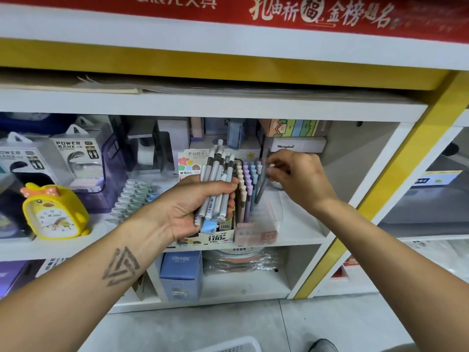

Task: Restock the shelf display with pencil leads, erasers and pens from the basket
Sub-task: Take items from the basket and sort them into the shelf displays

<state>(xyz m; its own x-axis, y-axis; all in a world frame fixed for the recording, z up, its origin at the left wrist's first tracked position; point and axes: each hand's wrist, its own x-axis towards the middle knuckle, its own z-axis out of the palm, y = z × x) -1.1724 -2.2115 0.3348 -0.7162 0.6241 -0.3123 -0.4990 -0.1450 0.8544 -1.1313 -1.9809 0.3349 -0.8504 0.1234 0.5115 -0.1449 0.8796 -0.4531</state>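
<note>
1. One view only, from the person's head, wide-angle, bending straight edges near the frame borders
2. It faces forward and down at a white shelf (299, 236) from close range
3. Both forearms reach in from the bottom corners; floor shows at bottom

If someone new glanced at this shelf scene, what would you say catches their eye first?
Probably the left hand at centre, gripping a fanned bundle of pens in front of the display box on the middle shelf. Just right of it, the right hand pinches a single grey pen over the box's pastel rows. At far left, a bright yellow duck alarm clock stands out.
</note>
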